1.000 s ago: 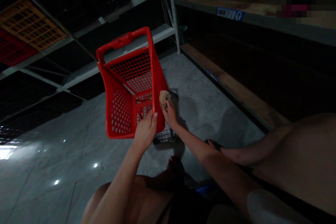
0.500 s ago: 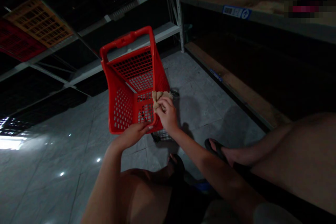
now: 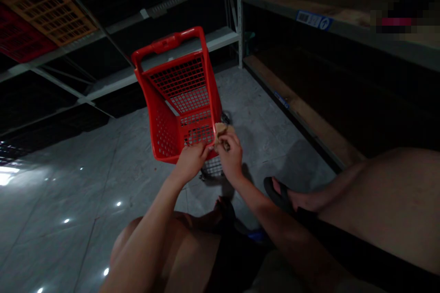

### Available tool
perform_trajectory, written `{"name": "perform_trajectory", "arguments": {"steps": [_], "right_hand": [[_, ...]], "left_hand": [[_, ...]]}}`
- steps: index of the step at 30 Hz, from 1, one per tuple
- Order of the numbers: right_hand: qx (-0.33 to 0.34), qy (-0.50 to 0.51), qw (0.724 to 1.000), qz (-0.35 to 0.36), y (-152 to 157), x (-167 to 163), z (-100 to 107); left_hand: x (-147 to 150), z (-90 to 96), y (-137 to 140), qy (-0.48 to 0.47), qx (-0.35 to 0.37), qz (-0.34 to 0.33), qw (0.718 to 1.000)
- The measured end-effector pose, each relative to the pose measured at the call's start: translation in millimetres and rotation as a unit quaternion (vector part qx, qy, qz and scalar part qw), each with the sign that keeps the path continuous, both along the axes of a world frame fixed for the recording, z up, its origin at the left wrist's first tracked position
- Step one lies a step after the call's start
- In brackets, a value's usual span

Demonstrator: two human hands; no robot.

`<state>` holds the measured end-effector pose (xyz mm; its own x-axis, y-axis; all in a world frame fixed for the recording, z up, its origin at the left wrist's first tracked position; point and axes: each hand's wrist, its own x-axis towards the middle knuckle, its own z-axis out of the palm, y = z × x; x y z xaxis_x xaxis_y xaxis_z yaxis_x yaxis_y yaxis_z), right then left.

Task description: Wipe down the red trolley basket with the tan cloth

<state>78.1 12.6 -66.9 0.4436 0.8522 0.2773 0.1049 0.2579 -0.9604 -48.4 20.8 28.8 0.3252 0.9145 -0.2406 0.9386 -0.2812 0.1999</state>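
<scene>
A red plastic shopping cart (image 3: 165, 135) stands in front of me, its basket walls pierced with a grid of holes and its handle at the far end. My left hand (image 3: 193, 158) is closed over the near rim of the basket, close to the right corner. At that corner my right hand (image 3: 231, 153) pinches a crumpled tan cloth (image 3: 221, 127) against the outside of the rim. The two hands are almost touching. Part of the cloth is hidden under my right fingers.
Grey metal shelving (image 3: 220, 39) runs behind the cart, with a yellow crate (image 3: 51, 9) and a red crate (image 3: 20, 32) at upper left. Wooden shelves with a blue-edged label (image 3: 313, 19) stand to the right. Glossy grey tiles (image 3: 103, 169) cover the floor.
My left hand has slid right along the rim toward the corner. My right hand and the cloth have shifted slightly right and down. The cart appears slightly turned in view.
</scene>
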Motion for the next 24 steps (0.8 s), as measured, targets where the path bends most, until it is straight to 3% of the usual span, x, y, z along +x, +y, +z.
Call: {"name": "perform_trajectory", "arguments": {"steps": [2, 4, 9, 12, 15, 19, 21, 24], "right_hand": [[0.044, -0.024, 0.999, -0.016, 6, 10, 16], [0.056, -0.054, 0.997, -0.019, 6, 14, 8], [-0.043, -0.105, 0.992, 0.048, -4, 9, -76], [-0.071, -0.083, 0.992, 0.068, 0, 3, -103], [-0.062, -0.059, 0.995, 0.043, 9, -4, -82], [0.039, -0.065, 0.997, 0.009, 19, -12, -13], [0.082, -0.081, 0.993, 0.010, 22, -14, 11], [0.076, -0.109, 0.991, 0.019, 23, -16, 4]], "left_hand": [[4, 0.2, 2, -0.017, 0.007, -0.030, 0.999], [0, 5.0, 3, -0.017, 0.013, -0.061, 0.998], [-44, 23.8, 7, 0.091, -0.008, -0.037, 0.995], [-75, 27.8, 11, 0.138, -0.034, 0.001, 0.990], [-88, 25.7, 15, 0.131, -0.030, 0.021, 0.991], [-81, 21.7, 18, 0.178, 0.007, 0.027, 0.984], [-70, 21.8, 17, 0.204, 0.029, 0.025, 0.978], [-50, 23.4, 16, 0.225, 0.044, 0.016, 0.973]]}}
